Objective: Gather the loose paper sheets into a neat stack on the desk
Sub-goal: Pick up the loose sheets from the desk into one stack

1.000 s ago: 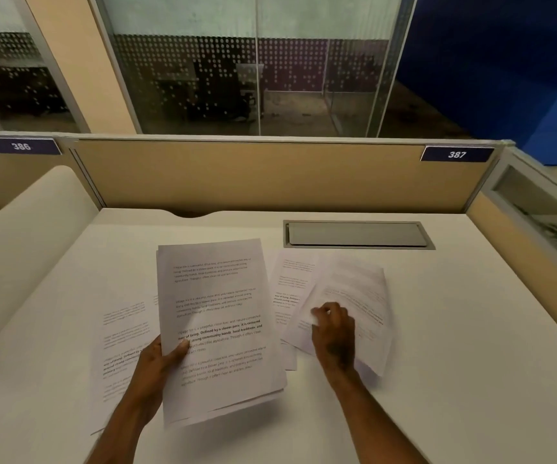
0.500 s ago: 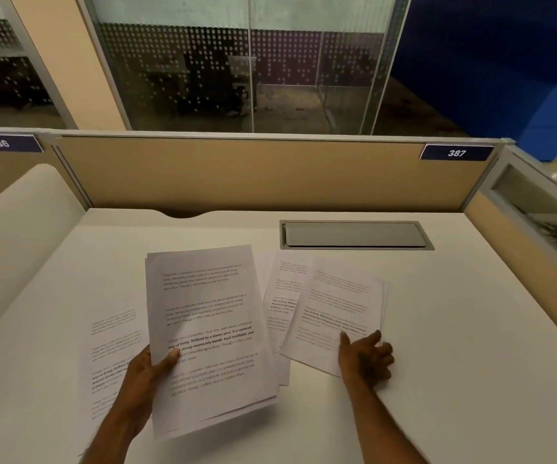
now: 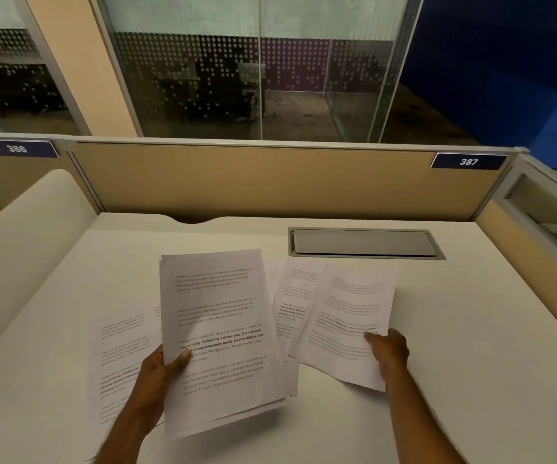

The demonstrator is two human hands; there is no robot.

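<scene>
- the left hand [image 3: 156, 380] held a bundle of white printed paper sheets [image 3: 218, 333] lifted off the white desk surface [image 3: 454, 380], its thumb pressed across the front page and the rest of its fingers hidden behind the bundle, clamped on it.
- the bundle's lower edges were uneven, with a few sheet corners poking out below the front page; how many sheets it held could not be counted.
- the right hand [image 3: 387, 353] pinched the near right edge of a single white printed sheet [image 3: 347, 323], thumb on top and the other fingers tucked under the paper, out of sight; that sheet's near corner looked raised off the surface.
- a second loose printed sheet [image 3: 292, 296] lay partly under the single sheet and beside the bundle, only its left strip showing.
- another flat printed sheet [image 3: 121, 356] lay on the surface to the left, its right part covered by the bundle and the left wrist, its white edges hard to tell from the surface.
- the printed text was mostly too small and soft to read beyond a few bold words.
- a grey rectangular cable hatch [image 3: 365, 243] sat in the surface beyond the sheets, near the tan partition panel [image 3: 253, 182].
- both forearms were cut off at the bottom edge.
</scene>
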